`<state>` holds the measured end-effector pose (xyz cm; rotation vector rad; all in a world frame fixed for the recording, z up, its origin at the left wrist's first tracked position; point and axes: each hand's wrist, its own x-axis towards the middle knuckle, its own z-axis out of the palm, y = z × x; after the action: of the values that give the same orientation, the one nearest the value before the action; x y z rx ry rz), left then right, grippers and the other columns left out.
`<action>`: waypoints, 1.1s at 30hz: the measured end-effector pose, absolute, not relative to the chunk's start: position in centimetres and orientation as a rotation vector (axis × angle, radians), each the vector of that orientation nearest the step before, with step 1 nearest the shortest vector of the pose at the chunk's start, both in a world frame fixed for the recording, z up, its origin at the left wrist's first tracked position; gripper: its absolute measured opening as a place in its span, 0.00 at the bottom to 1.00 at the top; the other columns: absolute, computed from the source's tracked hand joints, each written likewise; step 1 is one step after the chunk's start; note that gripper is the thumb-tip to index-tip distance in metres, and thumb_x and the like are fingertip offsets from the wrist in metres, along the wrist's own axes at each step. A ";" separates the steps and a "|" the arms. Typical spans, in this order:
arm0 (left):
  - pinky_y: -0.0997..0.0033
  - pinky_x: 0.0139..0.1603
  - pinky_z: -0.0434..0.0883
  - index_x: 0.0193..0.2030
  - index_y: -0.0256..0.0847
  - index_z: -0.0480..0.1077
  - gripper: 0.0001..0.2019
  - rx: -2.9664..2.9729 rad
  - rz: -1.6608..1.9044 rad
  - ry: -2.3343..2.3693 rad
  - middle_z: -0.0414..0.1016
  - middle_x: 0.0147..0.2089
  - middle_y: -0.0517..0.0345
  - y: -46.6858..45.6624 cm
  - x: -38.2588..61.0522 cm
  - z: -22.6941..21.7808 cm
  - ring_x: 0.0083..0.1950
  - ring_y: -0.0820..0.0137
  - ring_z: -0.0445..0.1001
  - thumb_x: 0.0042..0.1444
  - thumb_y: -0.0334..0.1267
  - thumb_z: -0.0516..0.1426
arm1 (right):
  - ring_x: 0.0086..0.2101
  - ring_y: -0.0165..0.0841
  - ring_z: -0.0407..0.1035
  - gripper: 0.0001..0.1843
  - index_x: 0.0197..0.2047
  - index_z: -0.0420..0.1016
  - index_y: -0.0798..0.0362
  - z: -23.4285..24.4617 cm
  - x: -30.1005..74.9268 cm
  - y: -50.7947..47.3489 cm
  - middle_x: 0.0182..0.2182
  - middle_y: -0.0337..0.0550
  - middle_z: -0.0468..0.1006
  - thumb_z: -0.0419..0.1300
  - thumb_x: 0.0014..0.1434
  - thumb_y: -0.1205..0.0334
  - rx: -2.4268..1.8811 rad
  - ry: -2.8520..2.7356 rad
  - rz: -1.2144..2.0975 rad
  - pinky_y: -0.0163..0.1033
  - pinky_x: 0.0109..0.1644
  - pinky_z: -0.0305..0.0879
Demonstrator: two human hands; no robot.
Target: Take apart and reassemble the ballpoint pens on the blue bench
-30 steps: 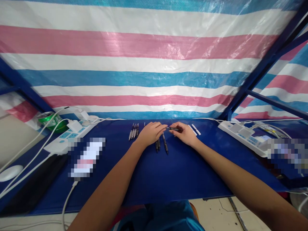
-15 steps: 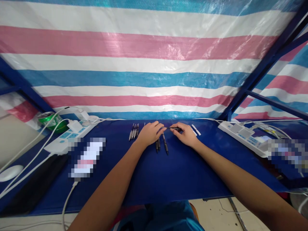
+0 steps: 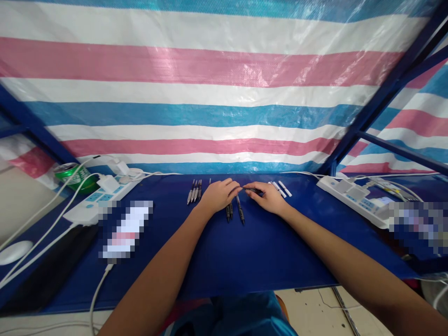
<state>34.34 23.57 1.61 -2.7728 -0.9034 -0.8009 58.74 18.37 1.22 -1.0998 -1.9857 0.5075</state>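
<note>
While pinched in right hand [image 3: 269,198], black pen [image 3: 252,190] looks slim.

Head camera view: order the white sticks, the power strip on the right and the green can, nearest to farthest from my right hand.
From your right hand:
1. White sticks, just beyond it to the right.
2. Power strip, farther right.
3. Green can, at far left.

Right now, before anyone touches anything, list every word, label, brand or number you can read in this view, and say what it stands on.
On the green can: white lettering, too small and blurred to read.
On the pens: nothing legible.
On the power strip: small markings, unreadable.
On the pixelated patch: blurred out, unreadable.
No text can be quoted.
</note>
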 end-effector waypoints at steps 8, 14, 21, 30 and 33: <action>0.68 0.39 0.70 0.53 0.45 0.74 0.18 -2.838 -0.843 -0.953 0.78 0.49 0.53 23.1 34.3 2.0 0.43 0.66 0.79 0.77 0.51 0.48 | 0.39 0.40 0.81 0.14 0.54 0.82 0.46 1.3 58.8 18.3 0.46 0.45 0.86 0.59 0.71 0.54 -1.093 -1.996 0.528 0.42 0.38 0.74; 0.63 0.59 0.71 0.60 0.44 0.70 0.17 -2.876 -1.239 -1.137 0.77 0.58 0.49 22.7 34.7 2.7 0.57 0.63 0.76 0.78 0.45 0.45 | 0.36 0.39 0.80 0.15 0.56 0.76 0.48 0.8 59.0 18.5 0.37 0.43 0.85 0.57 0.74 0.51 -1.110 -1.930 0.530 0.42 0.37 0.73; 0.67 0.46 0.70 0.60 0.42 0.70 0.19 -2.908 -1.553 -1.390 0.75 0.38 0.58 23.5 34.8 2.1 0.40 0.67 0.75 0.78 0.47 0.43 | 0.34 0.39 0.80 0.15 0.57 0.73 0.46 -0.1 59.2 19.0 0.35 0.42 0.84 0.56 0.74 0.49 -1.108 -1.859 0.584 0.45 0.40 0.75; 0.64 0.52 0.72 0.63 0.44 0.71 0.19 -3.053 -1.312 -1.200 0.81 0.48 0.53 22.3 35.1 2.9 0.48 0.64 0.79 0.78 0.48 0.46 | 0.36 0.38 0.80 0.14 0.57 0.74 0.47 0.8 58.8 18.2 0.38 0.43 0.85 0.56 0.74 0.52 -1.088 -1.938 0.545 0.42 0.37 0.75; 0.62 0.62 0.71 0.59 0.44 0.74 0.19 -3.087 -1.253 -1.029 0.80 0.58 0.52 22.2 35.2 2.9 0.60 0.62 0.77 0.78 0.45 0.45 | 0.38 0.38 0.80 0.13 0.56 0.76 0.47 1.1 58.7 18.0 0.43 0.45 0.85 0.56 0.74 0.54 -1.073 -1.981 0.529 0.40 0.34 0.74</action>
<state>35.18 22.22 2.86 -3.0869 -1.0289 -1.2534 58.66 18.01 1.14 -1.0735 -1.9805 0.5290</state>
